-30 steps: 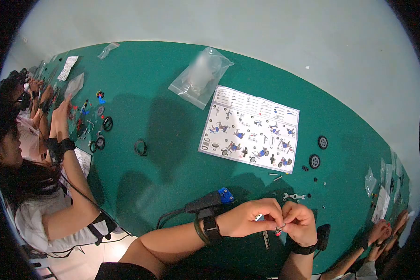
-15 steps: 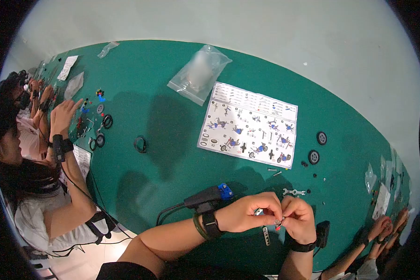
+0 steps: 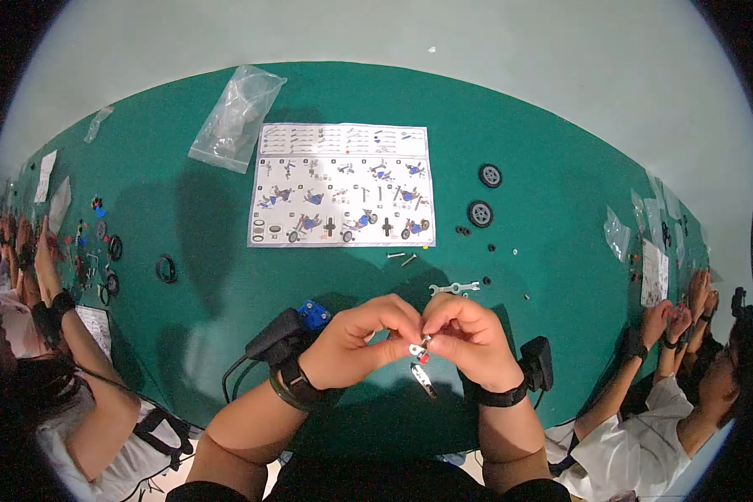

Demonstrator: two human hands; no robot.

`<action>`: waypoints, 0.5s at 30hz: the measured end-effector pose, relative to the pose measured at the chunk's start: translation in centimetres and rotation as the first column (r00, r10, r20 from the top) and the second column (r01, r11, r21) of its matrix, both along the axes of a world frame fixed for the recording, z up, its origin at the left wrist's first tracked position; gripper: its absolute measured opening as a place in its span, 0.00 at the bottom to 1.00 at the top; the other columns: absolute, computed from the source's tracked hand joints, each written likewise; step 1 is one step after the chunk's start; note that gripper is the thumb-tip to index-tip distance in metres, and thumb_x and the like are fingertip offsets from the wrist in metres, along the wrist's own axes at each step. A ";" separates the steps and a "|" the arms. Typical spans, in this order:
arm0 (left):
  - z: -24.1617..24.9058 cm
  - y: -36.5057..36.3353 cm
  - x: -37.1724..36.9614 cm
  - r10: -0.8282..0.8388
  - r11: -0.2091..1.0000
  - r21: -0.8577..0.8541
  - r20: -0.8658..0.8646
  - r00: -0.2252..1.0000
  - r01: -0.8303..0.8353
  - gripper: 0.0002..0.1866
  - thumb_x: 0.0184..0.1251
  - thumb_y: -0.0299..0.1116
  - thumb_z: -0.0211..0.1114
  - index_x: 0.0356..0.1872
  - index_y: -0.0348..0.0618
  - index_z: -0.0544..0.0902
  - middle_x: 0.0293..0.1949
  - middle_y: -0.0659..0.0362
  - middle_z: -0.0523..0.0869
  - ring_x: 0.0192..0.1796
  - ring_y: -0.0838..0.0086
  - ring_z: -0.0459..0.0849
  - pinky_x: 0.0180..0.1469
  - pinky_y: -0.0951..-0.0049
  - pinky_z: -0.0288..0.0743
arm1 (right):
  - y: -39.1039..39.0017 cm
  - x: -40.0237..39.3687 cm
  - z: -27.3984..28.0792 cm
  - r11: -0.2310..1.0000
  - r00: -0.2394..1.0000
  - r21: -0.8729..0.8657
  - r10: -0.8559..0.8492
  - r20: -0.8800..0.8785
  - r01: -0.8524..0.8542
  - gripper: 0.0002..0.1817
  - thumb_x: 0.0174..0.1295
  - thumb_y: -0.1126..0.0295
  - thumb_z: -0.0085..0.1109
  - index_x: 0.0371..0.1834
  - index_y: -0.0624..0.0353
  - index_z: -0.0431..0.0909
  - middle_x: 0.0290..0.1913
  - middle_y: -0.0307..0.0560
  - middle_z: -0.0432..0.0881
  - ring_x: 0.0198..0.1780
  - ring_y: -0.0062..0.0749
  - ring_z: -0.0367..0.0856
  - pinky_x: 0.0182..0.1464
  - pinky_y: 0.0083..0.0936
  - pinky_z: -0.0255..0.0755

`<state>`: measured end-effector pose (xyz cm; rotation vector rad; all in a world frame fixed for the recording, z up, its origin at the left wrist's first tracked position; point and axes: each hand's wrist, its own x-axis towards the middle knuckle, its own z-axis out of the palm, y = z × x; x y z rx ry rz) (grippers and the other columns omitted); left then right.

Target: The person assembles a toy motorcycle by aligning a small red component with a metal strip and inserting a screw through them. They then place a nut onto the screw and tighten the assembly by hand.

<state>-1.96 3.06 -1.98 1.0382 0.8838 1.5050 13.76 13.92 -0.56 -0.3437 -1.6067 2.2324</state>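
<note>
My left hand (image 3: 372, 335) and my right hand (image 3: 470, 347) meet over the near part of the table, fingertips almost touching. Between them they pinch a small silvery metal part (image 3: 415, 350) with a red piece (image 3: 423, 358) at its lower side; the fingers cover much of it. Just below the fingertips shows a perforated metal strip (image 3: 424, 381). A flat metal wrench (image 3: 453, 289) lies beyond my right hand, with two screws (image 3: 403, 258) farther off. Beside my left wrist is a blue piece (image 3: 314, 315).
A printed instruction sheet (image 3: 340, 188) lies ahead, a clear plastic bag (image 3: 238, 117) at its left. Two black wheels (image 3: 479, 213) and small black parts sit right of it; a black ring (image 3: 166, 268) lies left. People work at both sides, with a co-worker's hands (image 3: 668, 320) at right.
The view has swung to the right, so table items appear farther left and a person at right shows more. Both hands keep pinching the metal part; its red piece is now plainer.
</note>
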 end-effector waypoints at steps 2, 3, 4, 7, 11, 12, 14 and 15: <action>0.0 0.0 0.0 -0.015 1.000 0.009 0.025 1.000 0.015 0.06 0.59 0.20 0.60 0.36 0.41 0.77 0.38 0.59 0.78 0.43 0.74 0.76 0.48 0.74 0.68 | 0.0 0.1 0.3 0.999 1.000 -0.036 -0.006 0.002 0.007 0.05 0.59 0.79 0.55 0.37 0.62 0.72 0.36 0.39 0.72 0.39 0.20 0.73 0.41 0.18 0.68; 0.0 0.0 0.1 -0.026 0.999 0.025 0.044 0.999 0.025 0.06 0.59 0.20 0.60 0.36 0.41 0.77 0.38 0.59 0.78 0.43 0.74 0.76 0.48 0.73 0.68 | -0.1 0.1 0.4 0.998 1.000 -0.068 -0.010 0.002 0.010 0.05 0.59 0.79 0.54 0.37 0.62 0.72 0.36 0.39 0.72 0.38 0.20 0.73 0.41 0.18 0.68; 0.0 0.1 0.1 -0.036 0.999 0.041 0.062 0.997 0.034 0.06 0.60 0.20 0.59 0.36 0.41 0.77 0.38 0.58 0.78 0.43 0.73 0.76 0.48 0.73 0.68 | -0.1 0.1 0.7 0.995 1.000 -0.101 -0.014 0.002 0.014 0.05 0.60 0.79 0.54 0.37 0.62 0.71 0.36 0.39 0.72 0.38 0.20 0.73 0.41 0.18 0.68; -0.2 -0.1 0.1 -0.068 0.997 0.034 0.118 0.991 0.065 0.05 0.60 0.20 0.59 0.37 0.41 0.76 0.39 0.57 0.77 0.44 0.73 0.76 0.49 0.73 0.68 | 0.6 1.4 2.1 0.996 0.992 -0.084 -0.025 0.125 0.036 0.04 0.60 0.79 0.53 0.38 0.61 0.71 0.36 0.39 0.72 0.37 0.20 0.72 0.41 0.17 0.68; -0.3 -0.1 0.1 -0.071 0.997 0.028 0.145 0.987 0.067 0.05 0.60 0.21 0.59 0.36 0.40 0.75 0.40 0.56 0.77 0.44 0.73 0.75 0.50 0.73 0.67 | 3.8 3.1 2.3 0.767 0.927 0.640 -0.208 0.311 -0.042 0.06 0.55 0.75 0.59 0.35 0.60 0.74 0.35 0.41 0.73 0.37 0.25 0.73 0.37 0.19 0.66; -0.3 0.0 0.1 -0.066 0.998 0.025 0.161 0.985 0.063 0.05 0.60 0.21 0.59 0.36 0.41 0.75 0.40 0.56 0.77 0.42 0.75 0.74 0.47 0.74 0.68 | 4.1 3.3 1.8 0.760 0.893 0.649 -0.266 0.363 -0.037 0.07 0.50 0.74 0.61 0.33 0.58 0.76 0.35 0.43 0.73 0.38 0.31 0.73 0.38 0.24 0.66; -0.3 -0.2 0.0 -0.068 0.998 0.003 0.173 0.983 0.068 0.05 0.61 0.21 0.59 0.36 0.41 0.74 0.40 0.56 0.76 0.41 0.76 0.74 0.45 0.76 0.68 | 4.8 3.6 1.1 0.710 0.894 0.698 -0.248 0.372 -0.093 0.07 0.49 0.74 0.62 0.32 0.58 0.77 0.35 0.43 0.73 0.39 0.34 0.72 0.40 0.27 0.66; -0.3 -0.2 0.0 -0.065 0.998 -0.009 0.174 0.983 0.067 0.05 0.61 0.21 0.59 0.36 0.41 0.74 0.40 0.56 0.76 0.41 0.77 0.73 0.44 0.77 0.68 | 4.9 3.7 0.7 0.682 0.897 0.721 -0.236 0.373 -0.121 0.07 0.49 0.75 0.62 0.31 0.57 0.77 0.34 0.44 0.72 0.39 0.36 0.72 0.40 0.28 0.66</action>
